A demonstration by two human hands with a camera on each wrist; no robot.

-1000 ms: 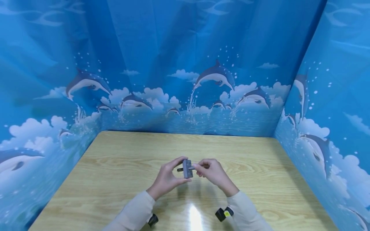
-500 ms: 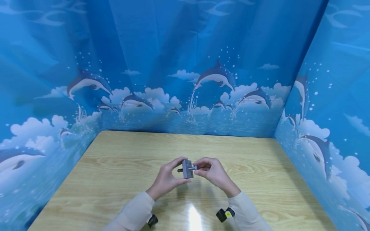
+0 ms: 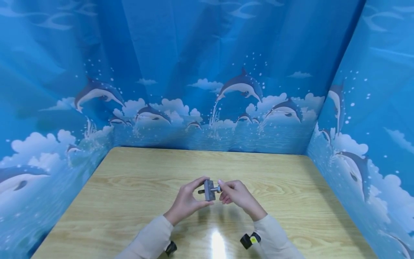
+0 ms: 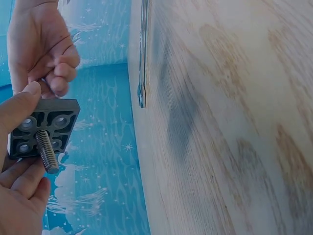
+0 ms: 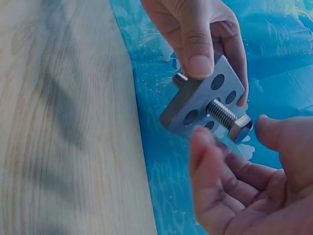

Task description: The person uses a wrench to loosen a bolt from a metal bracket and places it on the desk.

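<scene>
Left grip pinching the dull grey block by opposite edges, I have my right grip parted beside the hex-headed bolt; the right thumb has swung from below to above, so I judge it between twists. Shiny and threaded, the bolt runs through the flat, holed block towards my left palm.

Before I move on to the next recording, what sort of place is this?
Probably a screened-off recording booth, though the wider room is hidden: a wood-grain table bordered on three visible sides by blue dolphin-print sheeting, and a small black device at the right wrist.
</scene>
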